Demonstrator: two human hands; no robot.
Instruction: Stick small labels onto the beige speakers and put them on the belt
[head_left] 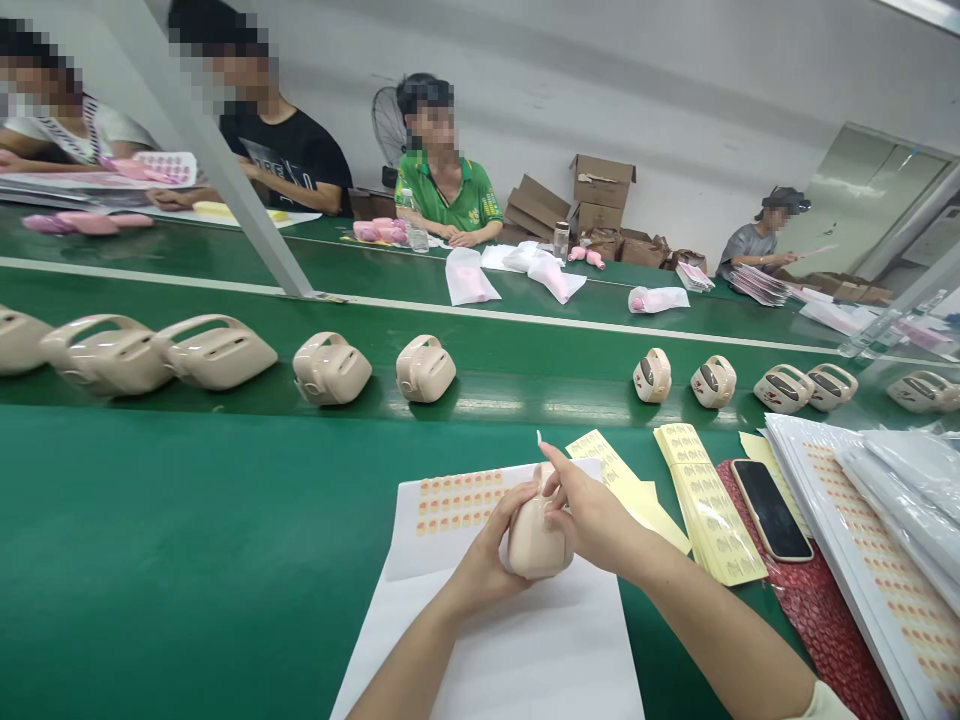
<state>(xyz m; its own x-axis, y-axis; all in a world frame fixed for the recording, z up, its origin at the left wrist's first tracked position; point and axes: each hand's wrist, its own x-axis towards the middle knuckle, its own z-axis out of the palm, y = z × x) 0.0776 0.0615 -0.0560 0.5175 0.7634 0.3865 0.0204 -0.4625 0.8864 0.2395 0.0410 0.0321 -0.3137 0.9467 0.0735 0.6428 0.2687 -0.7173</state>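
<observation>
My left hand (491, 560) is wrapped round the lower left side of a cream-coloured plastic device (536, 545) with a top handle. On the device's upper right, my right hand (589, 505) rests with bent fingers; its index finger points up, with a small pale piece at the tip. Below both hands lies a white sheet (450, 610) bearing rows of small orange stickers (459, 505). Just right of the hands are yellow sticker sheets (649, 510) and a folded strip of yellow stickers (705, 500).
Similar cream devices (215, 352) line the green conveyor (517, 360) ahead. At right lie a phone (772, 510), red bubble wrap (832, 620) and stacked sticker sheets (870, 560). A slanted metal post (225, 170) rises at left. Several people sit beyond the conveyor, one in a green shirt (457, 200).
</observation>
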